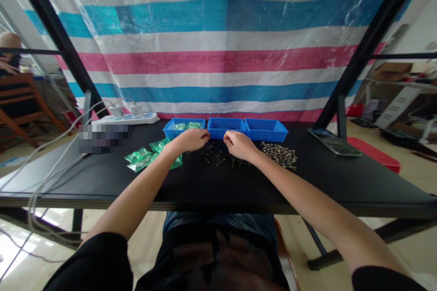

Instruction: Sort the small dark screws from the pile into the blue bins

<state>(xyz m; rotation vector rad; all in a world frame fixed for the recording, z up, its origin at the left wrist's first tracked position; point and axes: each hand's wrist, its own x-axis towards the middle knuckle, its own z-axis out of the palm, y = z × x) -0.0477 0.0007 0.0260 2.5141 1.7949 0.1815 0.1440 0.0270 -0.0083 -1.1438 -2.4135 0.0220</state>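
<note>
Both my hands rest on the black table [102,177] in front of three blue bins. My left hand [191,140] is curled, fingers closed, just before the left bin [184,128], which holds small green bags. My right hand [239,144] is also curled shut beside a scatter of small dark screws [218,157]. What either hand holds is too small to make out. A pile of shiny metal parts [279,153] lies right of my right hand. Several green bags [143,158] lie left of my left forearm.
The middle bin [226,127] and right bin [266,130] stand side by side. A white power strip [126,118] with cables sits at the back left, a phone [333,143] at the back right. Black frame posts flank the table; a striped tarp hangs behind. A person sits far left.
</note>
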